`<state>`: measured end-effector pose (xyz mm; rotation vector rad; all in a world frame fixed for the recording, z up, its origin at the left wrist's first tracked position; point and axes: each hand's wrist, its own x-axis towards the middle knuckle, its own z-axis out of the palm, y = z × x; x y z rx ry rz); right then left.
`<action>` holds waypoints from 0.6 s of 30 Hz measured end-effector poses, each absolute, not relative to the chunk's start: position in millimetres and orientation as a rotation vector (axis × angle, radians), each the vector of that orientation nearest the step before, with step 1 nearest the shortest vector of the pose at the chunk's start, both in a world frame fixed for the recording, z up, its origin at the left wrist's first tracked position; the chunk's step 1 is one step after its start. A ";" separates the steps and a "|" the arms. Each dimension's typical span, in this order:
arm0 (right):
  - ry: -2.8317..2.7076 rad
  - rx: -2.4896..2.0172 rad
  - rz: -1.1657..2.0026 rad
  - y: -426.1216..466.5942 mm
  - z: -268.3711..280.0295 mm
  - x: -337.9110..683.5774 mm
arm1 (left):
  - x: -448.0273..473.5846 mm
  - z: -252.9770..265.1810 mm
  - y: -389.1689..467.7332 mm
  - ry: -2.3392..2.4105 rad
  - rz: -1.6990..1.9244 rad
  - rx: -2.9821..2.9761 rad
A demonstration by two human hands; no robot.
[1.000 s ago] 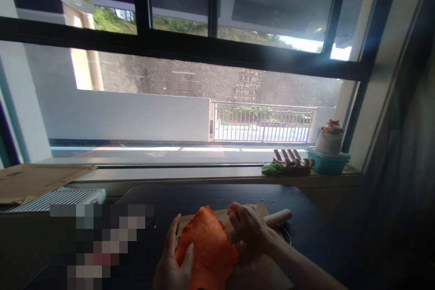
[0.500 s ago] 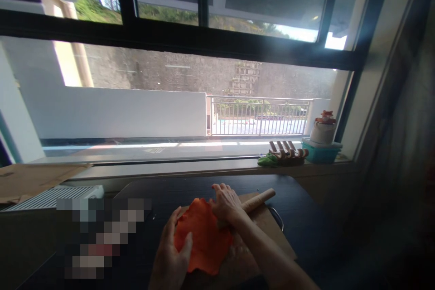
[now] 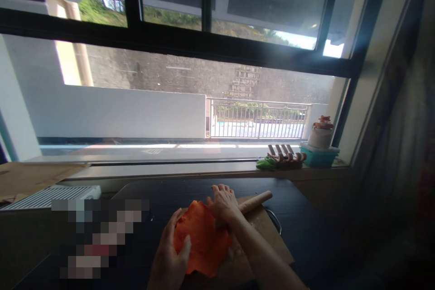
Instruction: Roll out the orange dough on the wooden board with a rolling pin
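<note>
A flat, uneven orange sheet [image 3: 202, 244], soft like dough or clay, lies on a brown board [image 3: 268, 240]. My left hand [image 3: 171, 244] curves around its left side, thumb over the surface and apart from the fingers. My right hand [image 3: 224, 204] lies across the lower end of a light wooden rolling pin [image 3: 256, 201], palm down, with its fingers stretched forward past it. That end of the pin is partly hidden under the hand, by the sheet's right edge. The pin's far end points up and right.
A metal handle [image 3: 274, 221] shows at the board's right side on the dark table [image 3: 142, 195]. Blurred-out items lie to the left. The window sill bears a wooden rack [image 3: 283, 156], a green item [image 3: 266, 163] and a teal box [image 3: 319, 156] with a white pot [image 3: 320, 136].
The view has shifted slightly. My right hand has moved a little to the left relative to the sheet. My left hand stays at the sheet's left side.
</note>
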<state>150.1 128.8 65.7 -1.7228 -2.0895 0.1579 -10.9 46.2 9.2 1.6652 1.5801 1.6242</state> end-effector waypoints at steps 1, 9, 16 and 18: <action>-2.098 -1.728 0.164 133.5 67.0 148.2 | -11.1 8.7 46.5 1.569 1.633 1.665; -2.059 -1.680 0.108 73.5 52.9 169.4 | -9.2 6.6 48.4 1.570 1.636 1.637; -2.088 -1.658 0.110 90.7 57.9 163.7 | -10.4 7.7 47.7 1.564 1.623 1.620; -2.101 -1.703 0.156 114.3 63.8 154.8 | -11.1 8.8 46.1 1.556 1.635 1.610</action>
